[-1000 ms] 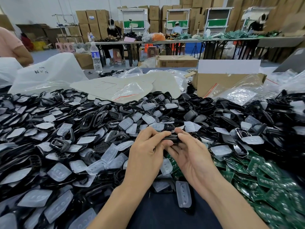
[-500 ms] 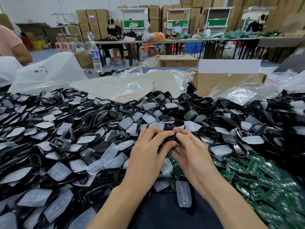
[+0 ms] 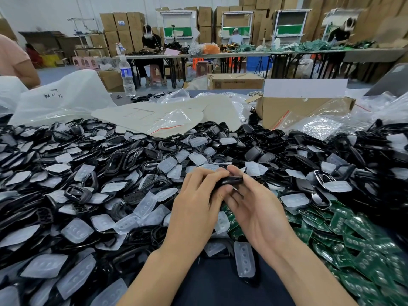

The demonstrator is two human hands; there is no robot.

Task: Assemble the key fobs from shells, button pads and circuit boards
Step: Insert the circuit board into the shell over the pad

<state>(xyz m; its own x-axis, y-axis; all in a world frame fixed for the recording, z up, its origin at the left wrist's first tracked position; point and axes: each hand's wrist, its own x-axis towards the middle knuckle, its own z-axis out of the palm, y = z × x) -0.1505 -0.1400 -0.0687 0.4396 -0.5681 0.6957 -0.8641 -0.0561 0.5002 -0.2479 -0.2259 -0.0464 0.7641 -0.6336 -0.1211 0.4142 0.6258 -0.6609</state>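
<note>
One black key fob point(image 3: 229, 180) is held edge-on between both hands, just above the parts heap.

Left hand point(image 3: 194, 208): fingers point(image 3: 206, 176) are curled over the fob's left end and the thumb is pressed in from below, so the fob is grasped.
Right hand point(image 3: 261, 209): the fob's right end is pinched between thumb and forefinger, and the other fingers are loosely bent underneath.
Whether the halves are fully seated cannot be told, since the seam is covered by fingertips.

Everything else is referenced to the fob:
- Left of it and beyond it: black shells point(image 3: 123, 160) are heaped over the worktop point(image 3: 223, 92), mixed with translucent button pads point(image 3: 77, 231).
- Right of it, nearer the camera: green circuit boards point(image 3: 353, 237) are piled. A few are seen directly under the hands.
- Below it, nearest the camera: a single pad point(image 3: 244, 261) is laid on a black piece.
- Beyond it: a beige sheet point(image 3: 141, 115) and clear zip bags point(image 3: 174, 121) are laid on the heap's far edge.
- Beyond it, to the right: an open cardboard box point(image 3: 293, 109) is set with its flap raised.
- Beyond it, to the left: a white plastic bag point(image 3: 64, 96) and an upright water bottle point(image 3: 127, 76) are seen.
- Far behind it: a far worktop point(image 3: 242, 54) is seen with a seated person point(image 3: 150, 43), backed by stacked cartons point(image 3: 205, 21).
</note>
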